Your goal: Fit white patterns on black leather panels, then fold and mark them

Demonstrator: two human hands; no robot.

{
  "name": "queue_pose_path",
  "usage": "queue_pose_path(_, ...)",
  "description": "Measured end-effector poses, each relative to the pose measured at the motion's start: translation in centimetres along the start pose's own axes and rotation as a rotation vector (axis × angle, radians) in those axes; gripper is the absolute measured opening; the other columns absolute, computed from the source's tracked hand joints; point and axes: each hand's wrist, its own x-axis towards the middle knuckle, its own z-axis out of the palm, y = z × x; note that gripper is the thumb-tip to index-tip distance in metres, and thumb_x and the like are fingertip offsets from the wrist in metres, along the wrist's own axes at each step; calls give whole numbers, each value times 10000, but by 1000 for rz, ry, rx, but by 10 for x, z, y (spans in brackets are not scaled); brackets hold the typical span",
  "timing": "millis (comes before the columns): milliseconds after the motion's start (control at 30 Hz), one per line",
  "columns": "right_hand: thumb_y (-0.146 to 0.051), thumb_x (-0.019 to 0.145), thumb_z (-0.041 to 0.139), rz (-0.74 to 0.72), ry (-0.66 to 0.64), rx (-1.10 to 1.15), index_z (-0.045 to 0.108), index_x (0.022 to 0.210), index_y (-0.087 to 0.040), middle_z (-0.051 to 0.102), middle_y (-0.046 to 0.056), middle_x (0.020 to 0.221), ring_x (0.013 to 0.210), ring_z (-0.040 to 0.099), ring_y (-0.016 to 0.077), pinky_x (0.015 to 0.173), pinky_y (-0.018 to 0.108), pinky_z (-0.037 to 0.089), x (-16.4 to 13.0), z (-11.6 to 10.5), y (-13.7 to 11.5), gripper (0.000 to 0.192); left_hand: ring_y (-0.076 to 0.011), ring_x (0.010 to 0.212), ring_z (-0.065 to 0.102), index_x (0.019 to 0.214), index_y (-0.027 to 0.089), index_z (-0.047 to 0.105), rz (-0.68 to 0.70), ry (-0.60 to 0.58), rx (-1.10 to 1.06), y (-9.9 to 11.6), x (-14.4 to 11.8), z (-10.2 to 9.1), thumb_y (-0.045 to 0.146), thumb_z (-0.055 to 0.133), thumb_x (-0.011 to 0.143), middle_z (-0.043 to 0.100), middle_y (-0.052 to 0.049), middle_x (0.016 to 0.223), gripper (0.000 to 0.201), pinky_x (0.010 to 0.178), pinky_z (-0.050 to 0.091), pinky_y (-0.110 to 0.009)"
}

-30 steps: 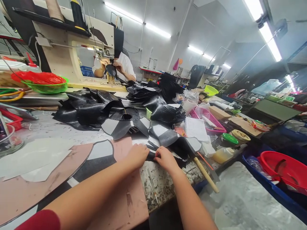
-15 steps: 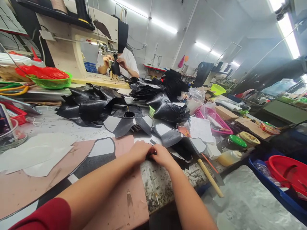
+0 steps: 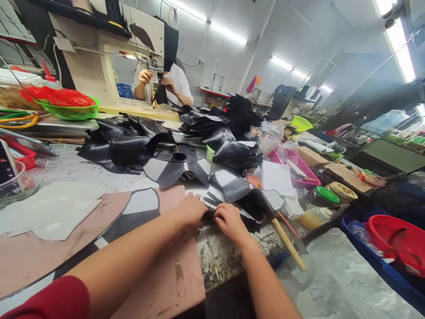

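Observation:
At the worktable's front part, my left hand point(image 3: 192, 210) is closed over one end of a dark strip point(image 3: 210, 214), most of which my fingers hide. Facing it, my right hand point(image 3: 231, 223) has its thumb and fingers closed on the same strip, a short gap away. More thin black strips point(image 3: 214, 199) lie just behind my fingers. Under my left forearm, a curved black leather piece with white patches point(image 3: 141, 204) rests on a pink board point(image 3: 166, 266). Similar black and white pieces point(image 3: 229, 182) lie behind my hands.
Piles of black leather pieces point(image 3: 126, 141) cover the table's back. Beyond, a person in white point(image 3: 182, 82) works at a sewing machine point(image 3: 89, 66). A wooden-handled tool point(image 3: 288, 246) sticks out over the front edge, near jars point(image 3: 327, 195) and a pink basket point(image 3: 308, 175).
My hands have moved apart sideways, and a short stretch of the dark strip now shows between them. The person at the machine has raised one hand slightly.

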Motion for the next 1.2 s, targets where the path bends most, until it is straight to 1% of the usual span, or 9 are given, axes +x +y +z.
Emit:
queue_pose_path(167, -203, 829, 424, 39, -16, 74, 558, 940, -192, 612, 69, 982, 959, 551, 199, 845, 358, 384, -16, -14, 20, 174, -266, 913, 499, 821, 184, 651, -12, 0, 20, 6, 0, 1, 335, 628, 677, 668, -103, 899, 210, 753, 312, -378)
queue_pose_path(333, -295, 716, 633, 8, -121, 37, 521, 1119, -227, 610, 22, 984, 959, 548, 199, 908, 378, 345, -14, -17, 18, 424, -263, 923, 495, 845, 194, 643, -22, 6, 14, 5, 1, 3, 308, 585, 701, 668, -93, 915, 193, 748, 304, -373)
queue_pose_path(467, -279, 698, 650, -30, -164, -80, 616, 983, -221, 579, 37, 958, 918, 529, 208, 835, 356, 373, 2, -17, 9, 292, -249, 912, 499, 868, 217, 626, -24, 6, 13, 4, 0, 4, 262, 573, 688, 669, -72, 917, 193, 743, 300, -363)
queue_pose_path(633, -86, 727, 531, -112, -130, -259, 632, 794, -193, 581, 66, 902, 918, 468, 228, 865, 409, 293, 6, -13, 2, 162, -251, 914, 501, 968, 236, 590, -29, 30, 7, 4, 0, 7, 255, 591, 658, 661, -70, 952, 311, 744, 297, -364)
queue_pose_path(933, -60, 753, 476, -246, -208, -273, 614, 851, -204, 630, 51, 944, 939, 497, 198, 921, 389, 272, -11, -16, 3, 222, -274, 943, 507, 1008, 228, 604, -14, 45, 42, 17, -1, 10, 242, 564, 714, 665, -100, 949, 297, 826, 264, -400)
queue_pose_path(1033, -65, 717, 502, -249, -276, -241, 605, 810, -224, 641, 16, 864, 889, 543, 173, 961, 396, 274, -27, -34, 2, 211, -285, 955, 507, 1002, 190, 610, -22, 46, 43, 22, -1, 8, 269, 612, 672, 658, -123, 959, 339, 850, 253, -411)
queue_pose_path(1100, -111, 721, 511, -195, -291, -194, 602, 801, -236, 644, 9, 829, 861, 565, 174, 967, 412, 289, -48, -59, 5, 174, -289, 946, 510, 970, 182, 622, -30, 46, 36, 24, 0, 6, 290, 658, 617, 655, -126, 954, 372, 861, 250, -417)
queue_pose_path(1133, -154, 730, 515, -134, -270, -148, 602, 799, -240, 647, 12, 823, 852, 573, 182, 955, 418, 311, -62, -76, 9, 140, -288, 940, 513, 952, 186, 628, -36, 46, 30, 25, 1, 6, 307, 674, 596, 656, -122, 946, 379, 864, 252, -420)
queue_pose_path(1200, -290, 710, 561, 134, -114, 106, 604, 731, -247, 651, 26, 814, 840, 577, 217, 883, 415, 384, -94, -111, 19, 65, -291, 936, 515, 906, 197, 642, -55, 53, 16, 26, 4, 5, 367, 695, 573, 660, -111, 927, 378, 865, 262, -427)
